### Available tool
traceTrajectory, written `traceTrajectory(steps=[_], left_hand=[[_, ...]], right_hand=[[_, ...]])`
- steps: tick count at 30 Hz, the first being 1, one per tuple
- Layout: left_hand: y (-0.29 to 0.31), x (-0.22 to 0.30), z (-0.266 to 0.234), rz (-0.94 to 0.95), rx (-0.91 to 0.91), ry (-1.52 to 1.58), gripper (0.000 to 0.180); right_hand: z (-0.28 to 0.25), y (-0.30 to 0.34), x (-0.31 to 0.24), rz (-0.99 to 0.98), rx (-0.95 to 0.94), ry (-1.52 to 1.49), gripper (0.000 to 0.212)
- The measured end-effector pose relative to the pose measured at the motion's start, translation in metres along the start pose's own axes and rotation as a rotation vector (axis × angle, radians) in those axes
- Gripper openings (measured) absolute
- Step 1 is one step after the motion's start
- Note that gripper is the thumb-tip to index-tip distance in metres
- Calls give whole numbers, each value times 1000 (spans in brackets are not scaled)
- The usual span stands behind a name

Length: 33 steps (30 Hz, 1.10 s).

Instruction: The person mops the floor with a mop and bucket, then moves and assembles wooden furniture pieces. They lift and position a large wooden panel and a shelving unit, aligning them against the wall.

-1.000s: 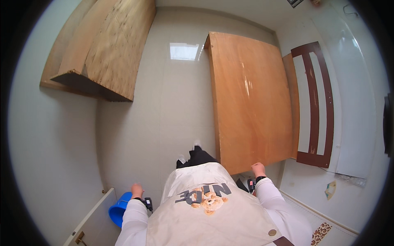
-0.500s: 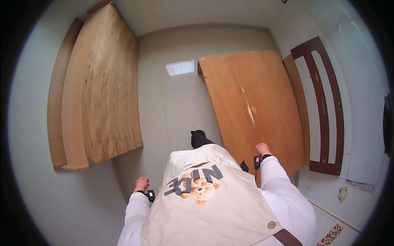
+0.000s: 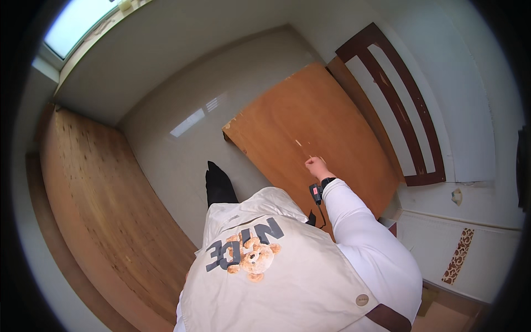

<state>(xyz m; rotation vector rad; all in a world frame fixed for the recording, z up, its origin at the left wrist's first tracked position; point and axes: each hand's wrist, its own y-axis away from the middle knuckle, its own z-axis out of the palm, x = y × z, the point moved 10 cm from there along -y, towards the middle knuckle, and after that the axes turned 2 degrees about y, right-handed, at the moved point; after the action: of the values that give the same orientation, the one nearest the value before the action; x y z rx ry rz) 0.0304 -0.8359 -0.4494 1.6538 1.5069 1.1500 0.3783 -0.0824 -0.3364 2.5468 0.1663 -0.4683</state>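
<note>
My right hand (image 3: 316,166) hangs over the orange-brown wooden panel (image 3: 293,110), its fingers loosely curled with nothing visible in them. The panel's surface has pale scratches near the hand, but I cannot tell whether the hand touches it. A black strap and a small dark device (image 3: 316,191) sit at my right wrist, with a cable hanging down. My left hand is hidden behind the beige apron (image 3: 276,282). My black-clad foot (image 3: 219,183) is stretched out over the pale floor (image 3: 177,149), between the two wooden pieces.
A large wooden board structure (image 3: 105,188) stands along the left. Against the right wall is a dark red-brown frame with white insets (image 3: 401,108). A bright window (image 3: 77,25) shows at the upper left. A white panel with a patterned strip (image 3: 458,256) is at the lower right.
My view has turned left, tilting the room and bringing the window in. My right hand has swung forward over the panel. The left hand has dropped out of sight, and my foot has stepped forward.
</note>
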Motion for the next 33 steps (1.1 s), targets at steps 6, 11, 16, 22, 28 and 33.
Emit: traceTrajectory(steps=[6, 11, 16, 22, 28, 33], left_hand=[[-77, 146, -203, -40, 82, 424, 9], [-185, 217, -304, 62, 74, 471, 11], [-238, 289, -379, 307, 188, 534, 12], [-236, 234, -362, 118, 138, 600, 9], [-202, 151, -301, 9, -13, 340, 9], [-223, 82, -257, -75, -88, 491, 11]], right_hand=[[60, 66, -2, 231, -394, 293, 15], [53, 105, -54, 460, -258, -344, 11], [44, 104, -87, 382, -269, -219, 11], [36, 74, -113, 381, -240, -246, 8], [45, 47, -135, 336, -292, -230, 11], [45, 33, -139, 354, -279, -203, 12]])
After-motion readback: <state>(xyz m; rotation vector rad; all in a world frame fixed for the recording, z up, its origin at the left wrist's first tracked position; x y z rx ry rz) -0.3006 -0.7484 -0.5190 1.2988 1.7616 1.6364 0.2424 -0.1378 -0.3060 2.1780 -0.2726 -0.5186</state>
